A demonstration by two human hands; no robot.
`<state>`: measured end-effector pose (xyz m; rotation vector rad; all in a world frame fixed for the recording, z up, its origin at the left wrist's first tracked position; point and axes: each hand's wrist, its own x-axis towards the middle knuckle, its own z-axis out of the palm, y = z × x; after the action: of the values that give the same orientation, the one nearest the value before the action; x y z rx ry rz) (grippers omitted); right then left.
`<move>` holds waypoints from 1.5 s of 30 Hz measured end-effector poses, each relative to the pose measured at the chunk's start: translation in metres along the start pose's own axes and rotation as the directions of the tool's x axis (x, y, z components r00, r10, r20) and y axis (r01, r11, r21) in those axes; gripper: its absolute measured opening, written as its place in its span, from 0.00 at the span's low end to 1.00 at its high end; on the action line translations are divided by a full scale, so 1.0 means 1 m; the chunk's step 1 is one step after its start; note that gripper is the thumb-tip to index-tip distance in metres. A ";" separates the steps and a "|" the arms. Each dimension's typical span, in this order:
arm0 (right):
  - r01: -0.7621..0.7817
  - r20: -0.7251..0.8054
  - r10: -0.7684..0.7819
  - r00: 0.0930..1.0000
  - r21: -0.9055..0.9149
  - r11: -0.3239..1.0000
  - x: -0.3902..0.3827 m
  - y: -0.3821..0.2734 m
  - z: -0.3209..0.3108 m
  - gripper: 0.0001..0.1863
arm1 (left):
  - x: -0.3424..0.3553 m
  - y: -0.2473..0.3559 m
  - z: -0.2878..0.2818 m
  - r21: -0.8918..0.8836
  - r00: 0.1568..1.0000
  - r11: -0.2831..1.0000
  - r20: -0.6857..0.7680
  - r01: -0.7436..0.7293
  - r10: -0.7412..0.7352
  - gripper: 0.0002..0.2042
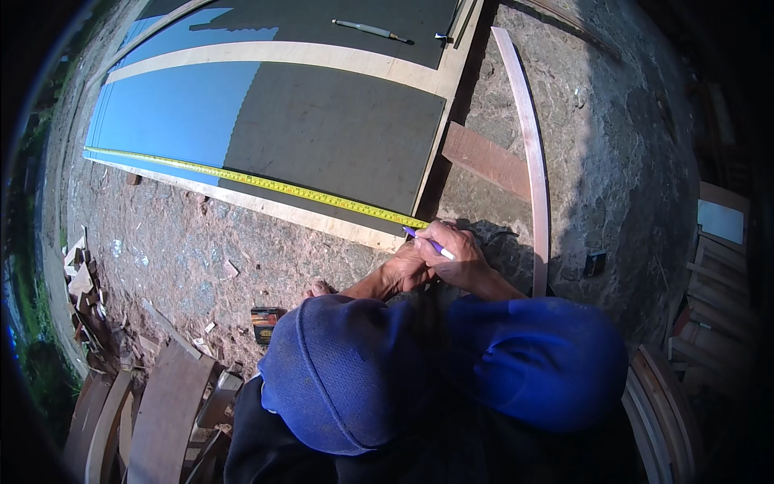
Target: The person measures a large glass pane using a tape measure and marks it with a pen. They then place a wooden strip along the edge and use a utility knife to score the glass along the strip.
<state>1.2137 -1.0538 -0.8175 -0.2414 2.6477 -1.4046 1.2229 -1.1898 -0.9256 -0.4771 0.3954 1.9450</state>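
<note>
A yellow tape measure [318, 196] stretches along the near edge of a wood-framed panel [339, 129], from its left end to my hands at the near right corner. My right hand [459, 252] is closed round a purple pen with a white end [434, 243], its tip down by the frame's corner. Just below and left, my left hand [409, 270] is curled at the tape's right end, partly covered by the right hand. The tape's case is hidden. The panel's face looks pale blue at the left and dark grey at the right.
A slim pale tool with a dark tip [372, 31] lies on the panel's far part. Right of it are a long curved wooden strip [532, 153] and a reddish board [488, 165]. A small black box [264, 324] rests on the ground; boards [169, 403] are piled lower left.
</note>
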 end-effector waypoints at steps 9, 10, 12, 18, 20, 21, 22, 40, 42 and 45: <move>-0.010 0.008 0.010 1.000 0.001 1.000 0.000 -0.002 -0.001 0.08 | 0.002 -0.001 -0.005 0.042 0.999 0.999 -0.042 -0.006 0.008 0.15; -0.003 0.009 0.004 1.000 -0.027 1.000 0.000 -0.002 -0.002 0.08 | 0.001 -0.001 -0.004 0.052 0.999 0.999 -0.047 -0.006 0.008 0.15; -0.089 0.014 0.087 0.996 0.133 0.987 0.000 -0.004 -0.006 0.10 | 0.001 0.002 -0.001 -0.008 0.999 1.000 0.040 0.011 -0.010 0.16; 0.179 -0.077 -0.198 0.977 -0.204 0.962 0.000 -0.008 -0.056 0.19 | -0.007 0.005 0.024 0.003 0.992 0.999 0.123 -0.035 0.034 0.17; 0.155 0.104 -0.129 0.986 -0.311 0.938 -0.008 -0.015 -0.075 0.29 | -0.009 0.014 0.032 0.087 0.975 0.995 0.209 0.056 -0.073 0.17; 0.075 0.160 -0.031 0.987 -0.273 0.959 -0.012 -0.020 -0.080 0.32 | -0.007 0.008 0.041 0.131 0.992 0.986 0.082 -0.105 0.095 0.18; 0.009 0.235 0.049 0.971 -0.243 0.970 -0.014 -0.025 -0.083 0.36 | -0.009 0.011 0.044 0.094 0.986 0.993 0.153 -0.076 0.061 0.19; -0.135 0.235 0.076 0.969 0.245 0.960 0.002 0.002 -0.062 0.41 | -0.129 0.197 0.035 0.115 0.182 0.243 -0.388 -0.963 0.904 0.19; -0.131 0.211 0.068 0.975 0.301 0.945 0.007 0.004 -0.052 0.43 | -0.151 0.221 0.030 0.087 0.080 0.123 -0.387 -0.989 0.919 0.16; -0.028 0.202 -0.030 0.979 0.278 0.960 0.016 0.004 -0.046 0.41 | -0.170 0.235 0.027 0.166 0.011 0.074 -0.351 -0.983 0.936 0.15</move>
<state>1.1887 -1.0170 -0.7961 -0.3350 2.2550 -1.6347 1.0677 -1.4042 -0.8038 -0.7911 1.1028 3.3267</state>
